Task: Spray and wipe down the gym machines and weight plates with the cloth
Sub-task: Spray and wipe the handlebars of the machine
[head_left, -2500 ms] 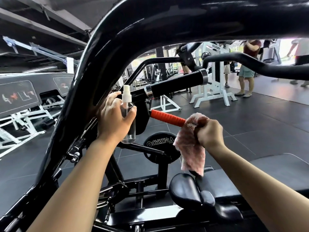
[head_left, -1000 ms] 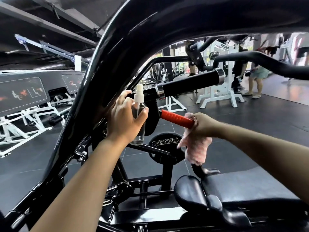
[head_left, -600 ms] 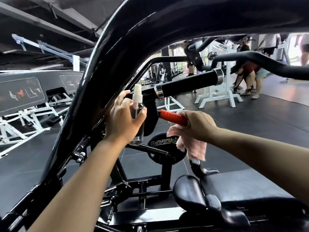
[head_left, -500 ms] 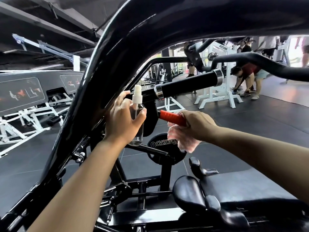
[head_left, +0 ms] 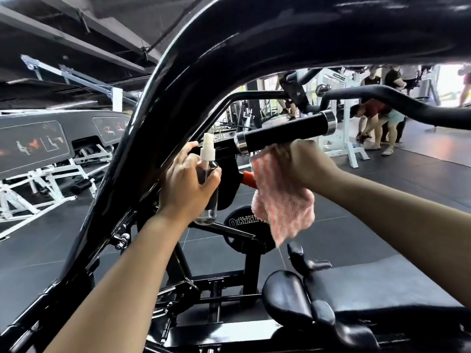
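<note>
My left hand [head_left: 187, 183] grips a clear spray bottle [head_left: 207, 179] with a white nozzle, held upright beside the machine's thick black frame tube [head_left: 142, 161]. My right hand [head_left: 304, 164] holds a pink-and-white striped cloth [head_left: 283, 200] just under the black roller handle [head_left: 285, 135] with chrome end rings. The cloth hangs down and covers most of the red handle [head_left: 247, 177]; only its left end shows. A black Olympia weight plate [head_left: 242, 225] sits lower, partly behind the cloth.
Black seat pads [head_left: 290, 294] and a bench [head_left: 382, 284] lie below my right arm. White machine frames [head_left: 38, 184] stand at left, another white rack [head_left: 349, 146] at right. Several people [head_left: 377, 123] stand in the back right on the dark floor.
My right hand has lifted off the red handle with the cloth, up to the underside of the black roller handle. The cloth now hangs loose. My left hand with the bottle stays put.
</note>
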Demonstrator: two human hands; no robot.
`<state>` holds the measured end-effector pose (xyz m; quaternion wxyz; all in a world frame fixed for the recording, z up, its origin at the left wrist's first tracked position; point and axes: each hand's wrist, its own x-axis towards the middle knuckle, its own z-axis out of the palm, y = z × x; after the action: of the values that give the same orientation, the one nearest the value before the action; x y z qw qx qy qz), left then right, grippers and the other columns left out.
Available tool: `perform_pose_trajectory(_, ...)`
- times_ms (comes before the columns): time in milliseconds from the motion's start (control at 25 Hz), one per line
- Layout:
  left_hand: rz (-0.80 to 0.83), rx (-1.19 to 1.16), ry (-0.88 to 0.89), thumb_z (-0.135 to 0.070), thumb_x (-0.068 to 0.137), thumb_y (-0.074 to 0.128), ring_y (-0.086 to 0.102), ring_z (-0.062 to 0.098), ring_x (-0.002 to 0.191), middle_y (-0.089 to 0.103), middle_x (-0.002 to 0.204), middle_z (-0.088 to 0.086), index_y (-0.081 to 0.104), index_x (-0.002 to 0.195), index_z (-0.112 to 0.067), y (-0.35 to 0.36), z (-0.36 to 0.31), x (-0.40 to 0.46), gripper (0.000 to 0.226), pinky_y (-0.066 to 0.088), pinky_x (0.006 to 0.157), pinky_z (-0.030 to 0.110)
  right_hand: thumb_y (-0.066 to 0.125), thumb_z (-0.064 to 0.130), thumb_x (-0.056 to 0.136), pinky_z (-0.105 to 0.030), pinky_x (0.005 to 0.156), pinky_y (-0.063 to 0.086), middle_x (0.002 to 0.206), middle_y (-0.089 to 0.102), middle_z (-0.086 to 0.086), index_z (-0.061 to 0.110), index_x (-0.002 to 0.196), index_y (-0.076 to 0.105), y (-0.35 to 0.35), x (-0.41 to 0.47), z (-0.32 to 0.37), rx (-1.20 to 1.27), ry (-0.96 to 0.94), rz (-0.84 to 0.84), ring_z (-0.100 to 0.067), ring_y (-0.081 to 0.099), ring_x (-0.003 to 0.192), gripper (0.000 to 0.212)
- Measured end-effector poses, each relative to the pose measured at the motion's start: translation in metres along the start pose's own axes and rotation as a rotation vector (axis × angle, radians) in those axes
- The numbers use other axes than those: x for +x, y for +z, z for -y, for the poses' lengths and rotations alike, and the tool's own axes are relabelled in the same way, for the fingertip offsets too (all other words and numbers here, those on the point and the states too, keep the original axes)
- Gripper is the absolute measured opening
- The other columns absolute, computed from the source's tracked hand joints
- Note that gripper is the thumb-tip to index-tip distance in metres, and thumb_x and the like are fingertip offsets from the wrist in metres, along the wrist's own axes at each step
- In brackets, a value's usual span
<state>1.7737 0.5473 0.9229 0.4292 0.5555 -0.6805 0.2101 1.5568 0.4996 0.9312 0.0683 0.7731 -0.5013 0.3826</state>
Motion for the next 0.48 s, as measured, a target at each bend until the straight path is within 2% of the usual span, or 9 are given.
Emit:
perform_pose_trajectory(120,0.015,-0.009,-0.007,-0.027,0.087,0.060,0.037,0.019,0.126,0.043,0.143,0.004,0.050,0.073,-0.009,-0.001,0.000,-0.001,0.025,0.006,0.075,-0.006,0.040,0.034,0.099,-0.032,0.071,0.046,0.096,0.066,-0.017,0.006,0.099,0.063,0.014,0.002,0.020,0.045,0.057,0.144,-0.027,0.063,0.086,0.036)
perform_pose_trajectory(200,0.014,-0.014,-0.005,-0.024,0.087,0.060,0.037,0.018,0.125,0.043,0.143,0.004,0.051,0.072,-0.009,-0.002,0.000,-0.001,0.023,0.002,0.074,-0.009,0.049,0.036,0.096,-0.032,0.072,0.045,0.083,0.061,-0.009,0.016,0.085,0.057,0.022,-0.001,0.032,0.234,0.006,0.212,-0.022,0.058,0.079,0.024)
perform_pose_trajectory(280,0.020,-0.029,-0.005,-0.032,0.086,0.057,0.037,0.018,0.125,0.043,0.142,0.004,0.049,0.071,-0.011,-0.001,0.000,0.000,0.027,0.004,0.075,-0.007,0.062,0.025,0.090,-0.026,0.064,0.039,0.070,0.048,0.002,0.017,0.074,0.042,0.022,-0.002,0.032,0.377,-0.086,0.440,-0.008,0.048,0.064,0.027)
perform_pose_trajectory(360,0.029,-0.032,-0.006,-0.042,0.080,0.046,0.037,0.018,0.124,0.043,0.142,0.003,0.048,0.070,-0.013,-0.001,0.001,0.000,0.031,0.004,0.075,-0.006,0.062,0.006,0.088,-0.015,0.059,0.037,0.070,0.040,0.004,0.015,0.074,0.037,0.008,0.000,0.021,0.423,-0.124,0.749,0.001,0.043,0.060,0.030)
perform_pose_trajectory(400,0.028,-0.034,-0.005,-0.047,0.077,0.042,0.038,0.018,0.124,0.043,0.142,0.003,0.047,0.069,-0.014,-0.001,0.001,0.000,0.034,0.005,0.076,-0.006,0.058,0.000,0.088,-0.013,0.064,0.040,0.074,0.043,-0.001,0.015,0.080,0.041,-0.001,0.005,0.015,0.437,-0.142,0.861,-0.001,0.046,0.068,0.023)
perform_pose_trajectory(440,0.028,-0.038,-0.002,-0.052,0.074,0.036,0.038,0.019,0.124,0.044,0.142,0.003,0.047,0.068,-0.015,-0.002,0.001,0.000,0.039,0.007,0.077,-0.003,0.053,-0.004,0.089,-0.020,0.075,0.045,0.084,0.050,-0.008,0.010,0.090,0.049,-0.006,0.011,0.005,0.495,-0.180,0.938,-0.006,0.050,0.081,0.014)
perform_pose_trajectory(480,0.030,-0.042,-0.002,-0.055,0.071,0.032,0.039,0.019,0.124,0.044,0.142,0.003,0.046,0.067,-0.015,-0.002,0.001,0.000,0.042,0.010,0.078,0.001,0.050,-0.006,0.088,-0.032,0.088,0.046,0.096,0.054,-0.016,0.000,0.102,0.052,-0.005,0.020,-0.005,0.603,-0.205,0.983,-0.013,0.053,0.094,0.016)
